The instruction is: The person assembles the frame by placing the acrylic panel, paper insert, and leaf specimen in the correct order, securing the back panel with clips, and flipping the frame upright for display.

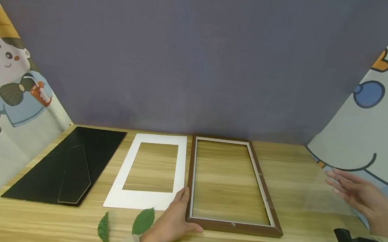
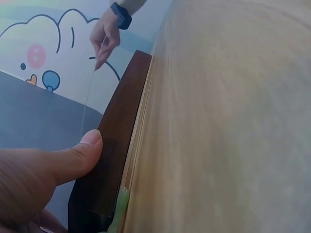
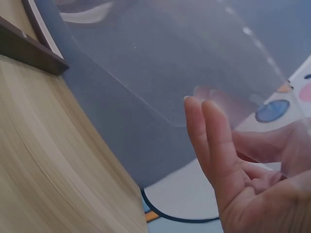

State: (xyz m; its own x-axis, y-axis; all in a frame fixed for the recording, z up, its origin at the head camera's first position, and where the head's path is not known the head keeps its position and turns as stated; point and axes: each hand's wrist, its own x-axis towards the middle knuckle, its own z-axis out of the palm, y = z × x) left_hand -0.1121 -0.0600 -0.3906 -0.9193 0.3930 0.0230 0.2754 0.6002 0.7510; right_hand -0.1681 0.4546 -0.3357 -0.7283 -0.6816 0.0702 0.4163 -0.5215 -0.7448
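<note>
A brown picture frame point(image 1: 234, 228) with a pale inner lip lies on the wooden table. My left hand point(image 1: 174, 220) grips its near left corner, the thumb over the front edge and the fingers along the left side. Off to the right, my right hand point(image 1: 359, 196) holds a clear transparent sheet point(image 3: 141, 63) by its edge, between thumb and fingers. In the right wrist view the sheet is tilted and raised above the table, with one cut-looking corner near the fingertips. Its outline is faint in the head view.
Left of the frame lies a white mat board point(image 1: 139, 200) with a rectangular window. Farther left is a black backing board point(image 1: 51, 164) with a stand flap. Two green leaves point(image 1: 143, 221) are near the front edge. A grey wall point(image 1: 197, 62) rises behind the table.
</note>
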